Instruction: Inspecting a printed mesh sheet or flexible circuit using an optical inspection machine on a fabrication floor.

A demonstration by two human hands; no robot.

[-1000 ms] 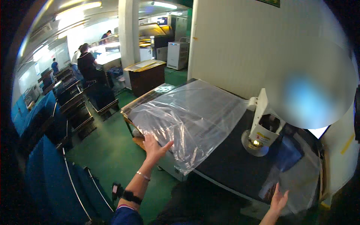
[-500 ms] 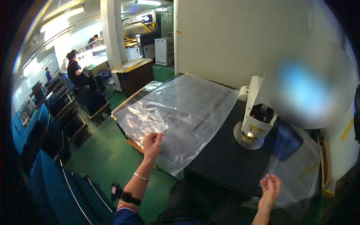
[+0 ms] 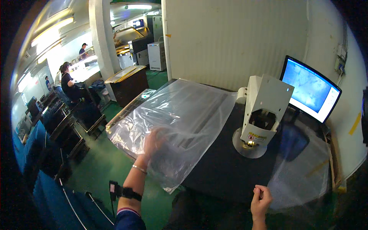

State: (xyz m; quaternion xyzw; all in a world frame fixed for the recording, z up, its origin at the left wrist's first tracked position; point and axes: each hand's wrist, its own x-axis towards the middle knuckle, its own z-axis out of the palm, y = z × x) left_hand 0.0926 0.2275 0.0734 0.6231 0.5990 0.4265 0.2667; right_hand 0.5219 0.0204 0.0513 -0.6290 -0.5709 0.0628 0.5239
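Note:
A large clear plastic sheet [image 3: 184, 115], wrinkled and shiny, covers the left part of the black table. Motion smears my left hand [image 3: 153, 142] at the sheet's near left area; its fingers cannot be made out, nor whether they pinch the film. Past the table's front edge, my right hand [image 3: 261, 199] is held up with curled fingers and nothing visible in them. Closest to that hand is a translucent mesh-like sheet [image 3: 299, 180] at the table's right end. Beyond it stands a white bench device [image 3: 264, 103] over a round metal plate [image 3: 249, 147].
A monitor [image 3: 310, 88] showing a bluish picture stands behind the device. Blue panels [image 3: 57, 199] and dark racks [image 3: 65, 119] line the left side, along a green floor. A dark cabinet [image 3: 128, 84] and a pillar [image 3: 103, 42] stand farther back. People work in the distance.
My left hand has shifted slightly and is now blurred over the sheet. My right hand has moved left, its fingers more curled. The view has turned, bringing the monitor out clearly.

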